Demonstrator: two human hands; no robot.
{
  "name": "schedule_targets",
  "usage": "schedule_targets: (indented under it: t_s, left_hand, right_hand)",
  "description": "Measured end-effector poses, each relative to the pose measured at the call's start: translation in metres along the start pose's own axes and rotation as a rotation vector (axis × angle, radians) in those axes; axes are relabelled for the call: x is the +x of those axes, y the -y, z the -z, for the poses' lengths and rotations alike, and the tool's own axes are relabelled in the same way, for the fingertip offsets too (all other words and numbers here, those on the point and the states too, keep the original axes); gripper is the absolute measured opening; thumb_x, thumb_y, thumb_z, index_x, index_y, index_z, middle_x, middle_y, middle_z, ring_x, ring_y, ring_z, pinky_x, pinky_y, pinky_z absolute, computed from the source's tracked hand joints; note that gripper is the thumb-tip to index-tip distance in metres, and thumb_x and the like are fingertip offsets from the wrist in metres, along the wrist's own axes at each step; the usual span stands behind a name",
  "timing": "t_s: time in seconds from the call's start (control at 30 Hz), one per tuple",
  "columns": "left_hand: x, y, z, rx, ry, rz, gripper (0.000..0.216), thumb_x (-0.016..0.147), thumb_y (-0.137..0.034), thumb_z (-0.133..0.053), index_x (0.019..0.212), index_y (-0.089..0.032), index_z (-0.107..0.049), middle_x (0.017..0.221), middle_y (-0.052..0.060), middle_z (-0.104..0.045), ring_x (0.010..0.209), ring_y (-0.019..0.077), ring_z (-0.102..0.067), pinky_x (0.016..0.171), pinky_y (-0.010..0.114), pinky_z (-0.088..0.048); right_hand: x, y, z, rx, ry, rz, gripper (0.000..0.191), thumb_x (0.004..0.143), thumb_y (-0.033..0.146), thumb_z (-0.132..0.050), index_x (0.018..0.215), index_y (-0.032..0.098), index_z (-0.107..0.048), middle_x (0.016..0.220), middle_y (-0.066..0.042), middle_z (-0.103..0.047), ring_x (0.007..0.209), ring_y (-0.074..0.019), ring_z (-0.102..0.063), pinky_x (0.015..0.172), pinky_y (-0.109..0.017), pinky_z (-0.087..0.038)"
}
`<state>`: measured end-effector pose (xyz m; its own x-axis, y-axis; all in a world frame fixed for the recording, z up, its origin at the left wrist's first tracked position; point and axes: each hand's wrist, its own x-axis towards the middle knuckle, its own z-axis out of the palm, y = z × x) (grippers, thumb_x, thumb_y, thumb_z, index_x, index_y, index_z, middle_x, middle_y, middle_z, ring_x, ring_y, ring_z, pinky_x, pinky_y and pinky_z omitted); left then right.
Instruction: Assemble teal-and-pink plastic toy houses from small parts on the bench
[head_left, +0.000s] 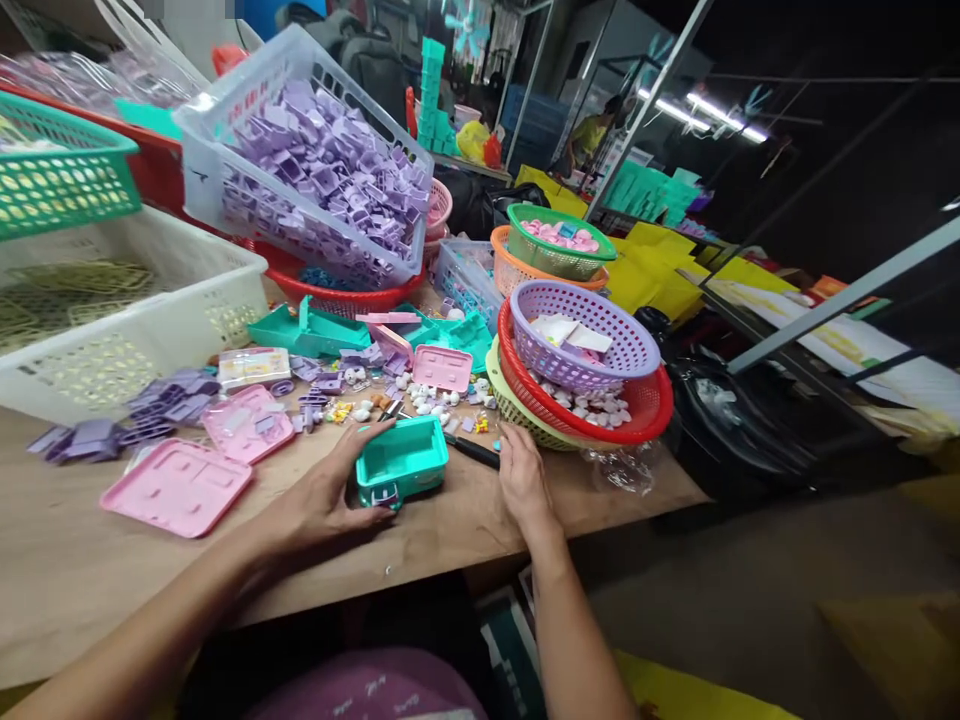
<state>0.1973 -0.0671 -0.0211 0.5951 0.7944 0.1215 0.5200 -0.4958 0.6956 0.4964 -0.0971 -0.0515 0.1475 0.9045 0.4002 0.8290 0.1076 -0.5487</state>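
My left hand [326, 495] grips a teal plastic box [405, 455] by its left end, thumb along the front and fingers behind. The box is open at the top, and a small purple piece [385, 496] sits at its front left corner. To the right, my right hand [523, 475] rests near the table with fingers curled together. A tiny teal bit [496, 444] shows at its fingertips; what they hold is mostly hidden. A black-handled tool [474, 450] lies between the box and my right hand, its handle end close to the fingers.
Pink plastic panels [180, 485], purple parts [172, 400] and small white figures [431, 395] are scattered on the table [315, 575]. Behind stands a tilted clear crate [300, 205] of purple pieces. Stacked baskets [585, 340] stand right, a white bin [135, 350] left.
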Motion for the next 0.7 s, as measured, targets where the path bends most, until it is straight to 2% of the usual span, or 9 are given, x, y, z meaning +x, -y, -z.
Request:
schedule_targets:
  t_s: [0.07,0.2,0.33,0.43,0.5,0.6,0.7]
  left_hand:
    - [-0.001,0.002,-0.001,0.001,-0.017,-0.008,0.088,0.081,-0.042,-0.07,0.153,-0.03,-0.019,0.151,0.014,-0.038,0.137,0.0355,-0.043,0.111,0.054,-0.042]
    - [0.0,0.008,-0.002,0.027,-0.022,-0.031,0.092,0.078,-0.045,-0.071,0.152,-0.028,-0.02,0.152,0.014,-0.037,0.138,0.0362,-0.041,0.112,0.054,-0.04]
    - [0.0,0.006,-0.001,0.039,0.01,-0.02,0.093,0.078,-0.047,-0.072,0.153,-0.028,-0.019,0.153,0.014,-0.034,0.14,0.0357,-0.039,0.114,0.054,-0.038]
    - [-0.001,-0.003,0.0,-0.015,-0.031,-0.02,0.092,0.079,-0.047,-0.072,0.152,-0.028,-0.02,0.153,0.014,-0.034,0.14,0.0341,-0.038,0.115,0.054,-0.036]
    - [-0.001,-0.009,0.002,-0.075,-0.082,0.043,0.093,0.079,-0.05,-0.072,0.153,-0.028,-0.02,0.153,0.015,-0.036,0.138,0.0339,-0.041,0.114,0.053,-0.038]
    - [0.001,-0.016,0.006,-0.15,-0.135,0.219,0.09,0.08,-0.057,-0.068,0.151,-0.025,-0.025,0.147,0.015,-0.046,0.13,0.033,-0.052,0.107,0.049,-0.046]
    - [0.003,-0.019,0.011,-0.176,-0.171,0.28,0.08,0.082,-0.06,-0.063,0.147,-0.023,-0.034,0.139,0.013,-0.056,0.121,0.0315,-0.059,0.101,0.046,-0.051]
  right_hand:
    - [0.0,-0.006,0.011,-0.076,0.002,-0.061,0.037,0.096,0.018,-0.037,0.118,0.013,-0.067,0.113,-0.016,-0.068,0.105,-0.0232,-0.064,0.096,-0.04,-0.051]
    - [0.003,-0.006,0.021,-0.177,0.136,-0.127,0.024,0.093,0.02,-0.051,0.102,0.017,-0.072,0.099,-0.011,-0.072,0.089,-0.0197,-0.067,0.086,-0.031,-0.051]
    - [0.018,0.002,0.019,-0.242,0.241,-0.202,0.016,0.089,0.022,-0.059,0.089,0.02,-0.074,0.09,-0.008,-0.074,0.082,-0.0188,-0.068,0.076,-0.027,-0.048]
    - [0.026,0.007,0.018,-0.294,0.293,-0.24,0.015,0.089,0.022,-0.059,0.088,0.021,-0.074,0.089,-0.008,-0.075,0.081,-0.0207,-0.069,0.072,-0.028,-0.046]
    - [0.027,0.011,0.021,-0.328,0.32,-0.241,0.014,0.09,0.024,-0.059,0.091,0.023,-0.073,0.09,-0.008,-0.075,0.081,-0.0215,-0.069,0.069,-0.028,-0.044]
    - [0.028,0.016,0.024,-0.441,0.384,-0.197,0.012,0.09,0.028,-0.061,0.093,0.025,-0.072,0.089,-0.007,-0.075,0.081,-0.0222,-0.069,0.067,-0.028,-0.042]
    - [0.03,0.021,0.024,-0.565,0.425,-0.142,0.015,0.092,0.029,-0.057,0.093,0.024,-0.071,0.086,-0.009,-0.074,0.079,-0.0236,-0.07,0.066,-0.029,-0.041]
